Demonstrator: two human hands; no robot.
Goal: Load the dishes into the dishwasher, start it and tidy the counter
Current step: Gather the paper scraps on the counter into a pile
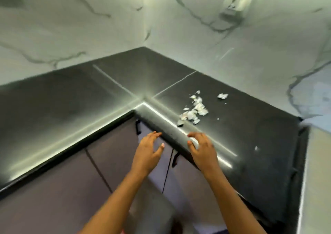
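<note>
The whole picture is blurred, so small details are hard to read. The pile of pale, whitish scraps (pixel 194 109) lies on the dark, glossy L-shaped tabletop (pixel 75 97); what the scraps are made of I cannot tell. One separate crumpled white piece (pixel 222 96) lies just beyond the pile, toward the white marble-pattern wall (pixel 250 58), and a tiny white bit (pixel 256 148) lies apart, nearer than the pile. No dishes or dishwasher can be made out here.

The left hand (pixel 147 148) is open, fingers spread, holding nothing, just off the tabletop's rounded front edge, nearer than the pile and above the purple-grey cabinet doors (pixel 111 155). The right hand (pixel 202 148) rests at the same edge, fingers curled; something white shows under them, but I cannot tell whether it grasps it.

Left of the pile, the tabletop is bare up to the inner corner.
</note>
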